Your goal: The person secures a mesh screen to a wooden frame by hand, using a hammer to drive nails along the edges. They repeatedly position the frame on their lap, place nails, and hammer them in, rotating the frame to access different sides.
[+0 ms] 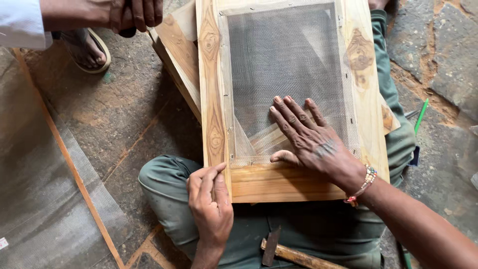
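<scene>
A wooden frame (213, 94) with grey wire mesh (284, 55) stretched over its opening rests across my lap. My right hand (308, 139) lies flat on the mesh near the frame's lower edge, fingers spread, a beaded bracelet at the wrist. My left hand (209, 199) grips the frame's lower left corner, with its fingertips pinched at the edge; whether they hold something small is hidden. A hammer (294, 255) with a wooden handle lies on my legs just below the frame.
Another person's hand (135, 14) and sandalled foot (85, 49) are at the top left. A loose sheet of mesh (45, 199) covers the floor on the left. Wooden pieces (179, 55) lie under the frame. A green pencil (421, 115) lies on the stone floor, right.
</scene>
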